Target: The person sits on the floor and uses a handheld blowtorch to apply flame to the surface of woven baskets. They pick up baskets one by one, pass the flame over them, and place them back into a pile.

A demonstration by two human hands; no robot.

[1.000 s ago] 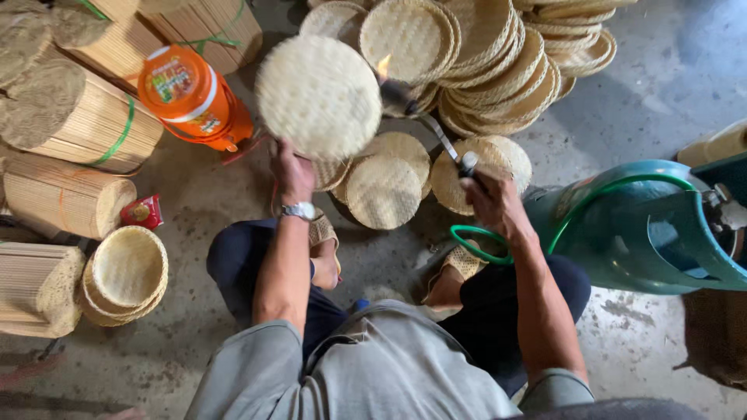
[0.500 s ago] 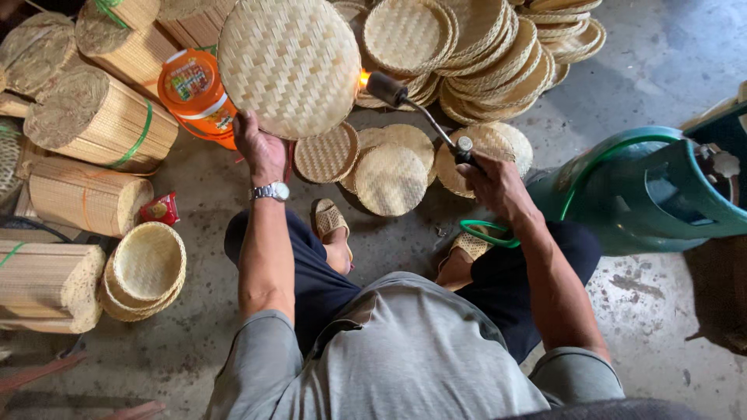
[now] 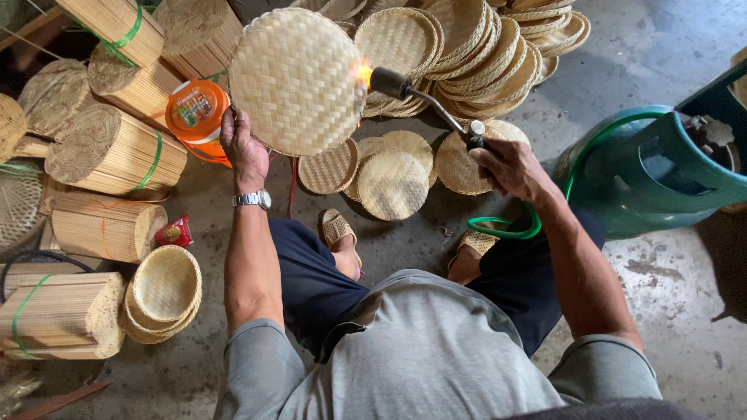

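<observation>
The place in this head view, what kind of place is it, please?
Most likely a small bamboo-weaving workshop. Stacks of round woven trays and tied bundles of bamboo sticks lie on the concrete floor. The left hand holds a woven tray; the right hand aims a gas torch at its edge.

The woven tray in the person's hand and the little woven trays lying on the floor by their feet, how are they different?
The held tray is lifted up, gripped at its rim by the left hand; the floor trays lie flat on the concrete. The held tray looks bigger. A flame from the torch in the right hand touches the held tray's edge; no flame reaches the floor trays. Both are round, pale and woven.
</observation>
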